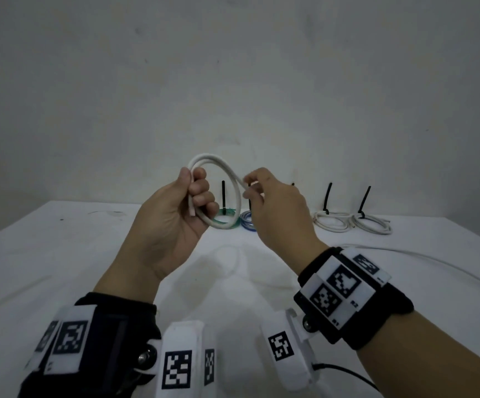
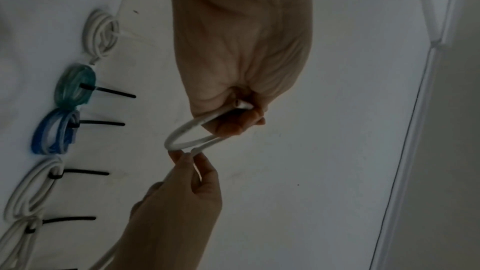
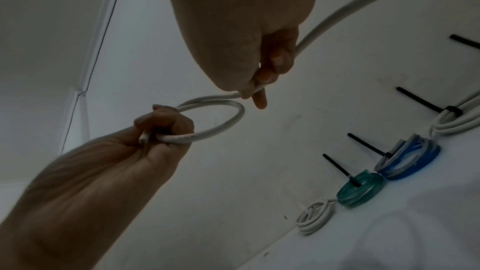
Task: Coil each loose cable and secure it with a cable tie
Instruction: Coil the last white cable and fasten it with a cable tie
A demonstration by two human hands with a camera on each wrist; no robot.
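Note:
A white cable (image 1: 227, 170) forms a loop in the air above the table. My left hand (image 1: 187, 196) grips the loop where its strands cross, with the cut end (image 1: 192, 209) sticking out below the fingers. My right hand (image 1: 254, 186) pinches the running strand at the loop's right side. In the right wrist view the cable (image 3: 223, 128) runs on past the right hand toward the upper right. In the left wrist view the loop (image 2: 187, 130) hangs between both hands.
Tied coils lie in a row at the table's back: green (image 1: 227, 219), blue (image 1: 247, 222) and two white ones (image 1: 330, 222) (image 1: 373, 224), each with a black cable tie standing up. A small white coil (image 3: 315, 216) lies beside the green one. Slack cable trails over the table at right (image 1: 434, 262).

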